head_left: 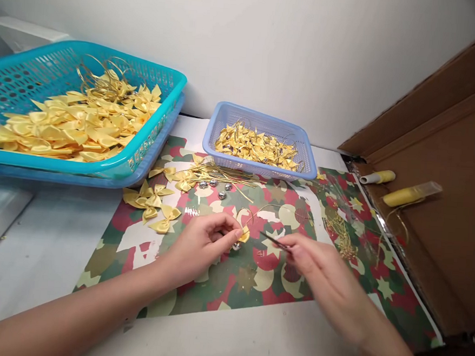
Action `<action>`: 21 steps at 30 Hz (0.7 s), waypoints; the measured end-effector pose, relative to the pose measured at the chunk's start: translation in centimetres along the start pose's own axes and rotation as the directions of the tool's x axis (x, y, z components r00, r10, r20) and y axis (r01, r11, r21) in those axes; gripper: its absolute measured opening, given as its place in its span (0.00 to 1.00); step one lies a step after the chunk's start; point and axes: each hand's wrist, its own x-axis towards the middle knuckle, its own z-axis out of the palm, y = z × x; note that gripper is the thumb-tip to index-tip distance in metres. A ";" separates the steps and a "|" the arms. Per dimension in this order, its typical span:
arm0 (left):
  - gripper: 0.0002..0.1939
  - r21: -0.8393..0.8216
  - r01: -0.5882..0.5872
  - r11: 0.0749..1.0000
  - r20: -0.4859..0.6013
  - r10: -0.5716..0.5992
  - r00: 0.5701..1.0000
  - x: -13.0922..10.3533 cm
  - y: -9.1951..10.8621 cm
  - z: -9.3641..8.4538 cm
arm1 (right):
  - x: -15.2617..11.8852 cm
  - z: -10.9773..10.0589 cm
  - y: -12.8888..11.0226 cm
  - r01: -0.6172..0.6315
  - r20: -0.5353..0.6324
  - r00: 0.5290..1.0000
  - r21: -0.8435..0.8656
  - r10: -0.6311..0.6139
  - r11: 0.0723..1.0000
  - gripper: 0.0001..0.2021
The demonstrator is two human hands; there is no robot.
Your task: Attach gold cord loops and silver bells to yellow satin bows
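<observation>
Between the thumb and fingers of my left hand (213, 237) is a yellow ribbon bow (245, 234). A small silver bell (236, 246) hangs just under the bow, and a loop of gold cord (245, 216) rises above it. My right hand (316, 265) grips a thin, dark, pointed tool (273, 239), whose tip points left toward the bow with a gap between them. Its exact kind is hidden by the fingers. Loose silver bells (222, 195) lie beyond my left hand, beside a bundle of gold cords (233, 175). Several loose bows (165, 219) are at the left.
A teal basket (179, 82) heaped with yellow bows stands at the left, nested in a blue one. Behind, a smaller blue basket (312, 159) contains bows with cords and bells. Gold cord scraps (341, 234) lie right on the patterned sheet (221, 291). Cardboard (448, 133) borders the right.
</observation>
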 end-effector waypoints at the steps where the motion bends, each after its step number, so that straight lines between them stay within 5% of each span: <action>1: 0.10 0.000 -0.007 1.000 -0.005 0.007 1.000 0.0 -0.1 0.1 | 0.3 1.0 -0.4 0.026 0.031 0.999 0.004 -0.026 1.000 0.18; 6: 0.10 -0.024 0.044 0.999 0.020 -0.044 0.999 0.0 -0.2 0.0 | 1.9 3.0 0.0 -0.003 -0.004 1.000 -0.006 0.003 1.000 0.21; 21: 0.14 0.015 0.046 0.999 0.017 -0.047 0.999 0.0 -0.2 0.0 | 2.4 2.6 0.8 -0.096 0.019 0.995 -0.044 0.097 0.994 0.20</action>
